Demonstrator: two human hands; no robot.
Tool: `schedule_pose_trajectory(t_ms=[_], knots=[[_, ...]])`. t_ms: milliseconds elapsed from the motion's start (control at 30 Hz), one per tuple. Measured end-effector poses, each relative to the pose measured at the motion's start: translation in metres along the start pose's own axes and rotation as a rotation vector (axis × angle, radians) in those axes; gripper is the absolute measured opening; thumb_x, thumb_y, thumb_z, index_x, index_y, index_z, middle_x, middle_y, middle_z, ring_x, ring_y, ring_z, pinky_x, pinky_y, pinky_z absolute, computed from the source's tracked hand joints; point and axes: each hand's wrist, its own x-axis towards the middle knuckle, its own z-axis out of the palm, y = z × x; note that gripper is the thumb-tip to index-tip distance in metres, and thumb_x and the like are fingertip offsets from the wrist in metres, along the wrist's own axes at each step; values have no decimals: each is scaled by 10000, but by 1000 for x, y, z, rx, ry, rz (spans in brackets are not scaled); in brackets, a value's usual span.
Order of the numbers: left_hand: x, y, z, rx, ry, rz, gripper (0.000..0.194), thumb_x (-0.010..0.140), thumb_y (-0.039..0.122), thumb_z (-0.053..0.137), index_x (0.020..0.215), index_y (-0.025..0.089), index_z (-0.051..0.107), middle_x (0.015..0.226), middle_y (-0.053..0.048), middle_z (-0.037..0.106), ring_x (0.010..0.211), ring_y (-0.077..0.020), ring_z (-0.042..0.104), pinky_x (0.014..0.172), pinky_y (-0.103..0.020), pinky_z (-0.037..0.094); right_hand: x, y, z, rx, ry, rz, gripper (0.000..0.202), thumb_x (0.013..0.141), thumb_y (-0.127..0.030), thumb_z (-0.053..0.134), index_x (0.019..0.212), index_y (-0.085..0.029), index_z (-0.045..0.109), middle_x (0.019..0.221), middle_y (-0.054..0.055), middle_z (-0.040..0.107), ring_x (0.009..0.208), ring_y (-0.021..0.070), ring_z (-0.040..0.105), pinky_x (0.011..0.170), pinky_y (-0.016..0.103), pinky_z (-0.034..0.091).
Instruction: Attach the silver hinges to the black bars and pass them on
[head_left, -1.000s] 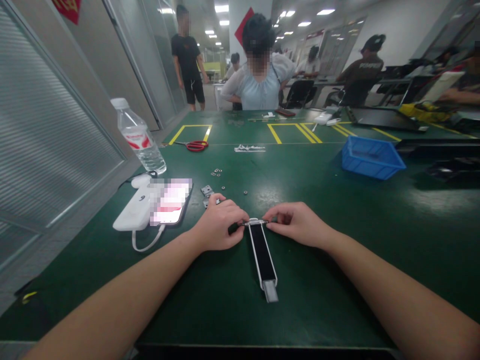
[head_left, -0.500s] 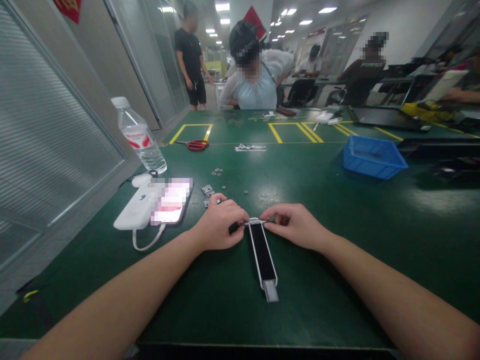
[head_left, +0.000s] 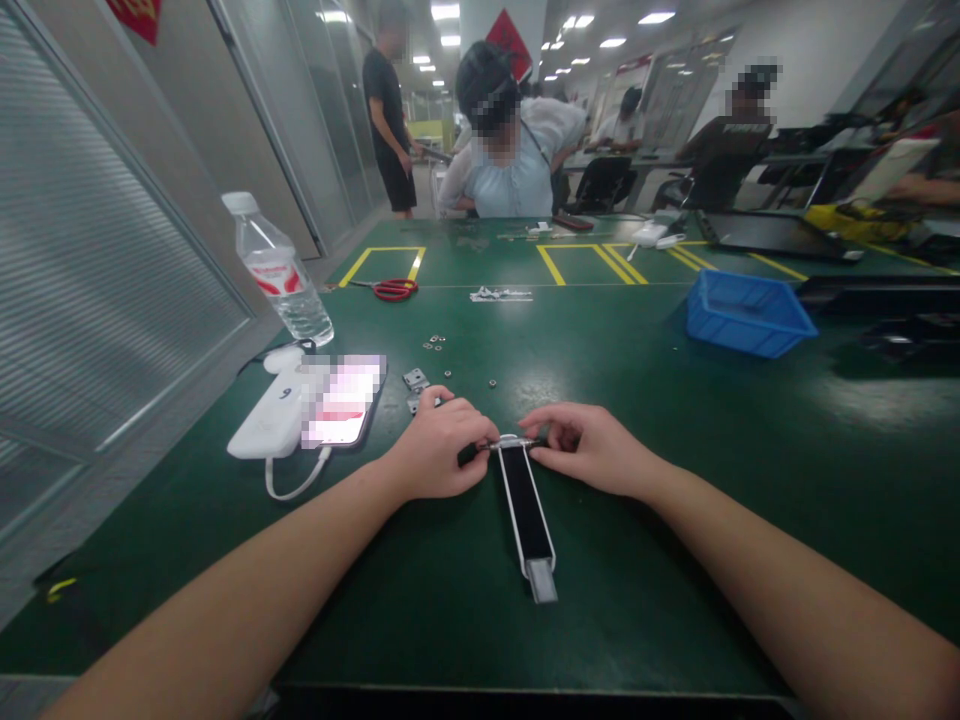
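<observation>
A long, narrow black strip with a white frame point(head_left: 526, 505) lies on the green table, a grey metal tab at its near end. Across its far end runs a small silvery crosspiece point(head_left: 514, 442). My left hand point(head_left: 444, 447) is closed at the left side of that crosspiece, pinching a slim tool with a black handle point(head_left: 471, 455), mostly hidden by the fingers. On the right side, my right hand point(head_left: 589, 445) has thumb and index finger curled around a small dark piece point(head_left: 537, 443), whose kind I cannot make out.
Metal hinge-like parts point(head_left: 415, 380), nuts and washers point(head_left: 433, 342) lie beyond my left hand. At left are a phone point(head_left: 349, 400), a white power bank point(head_left: 266, 420) and a water bottle point(head_left: 281, 280). Red-handled scissors point(head_left: 395, 290) and a blue bin point(head_left: 750, 315) are farther off. People are behind.
My right thumb and index finger have spread slightly, so the dark piece between them shows more. My left hand and the strip stay put. A standing person in the background has shifted right.
</observation>
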Motion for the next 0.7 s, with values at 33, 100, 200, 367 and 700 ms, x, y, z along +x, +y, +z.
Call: schedule_pose_trajectory(t_ms=[33,100,200,367,700], knots=[[0,0,0,1,-8,-6,152,765,183,490,851,204,614,740,22,646,785,-163,585,886,-393,240,0,0,-1,-10,-6,-2,238,787,-205,612,1019,-158,632,889,45,650,591,94,529,524,241,448],[0,1,-1,5,-28,-23,154,768,190,490,856,203,617,748,18,652,793,-165,585,892,-394,242,0,0,-3,-41,-20,-8,191,805,-221,599,979,-155,641,846,34,626,590,93,516,524,237,434],[1,2,-3,11,-55,-40,159,770,192,490,865,203,618,769,14,664,807,-167,585,903,-395,242,0,0,-4,-103,-30,-25,148,839,-254,580,925,-164,661,811,26,596,587,90,493,529,235,419],[1,3,-3,15,-55,-38,159,770,189,489,865,205,616,768,22,657,810,-163,586,909,-391,238,1,2,-4,-143,-22,-49,156,860,-276,576,892,-166,680,832,37,589,587,88,478,531,239,413],[0,2,-2,-5,-39,-28,160,768,189,488,856,204,621,754,21,652,801,-163,588,896,-395,238,2,8,2,-93,54,-72,124,821,-265,628,851,-161,687,757,20,569,577,96,474,519,241,396]])
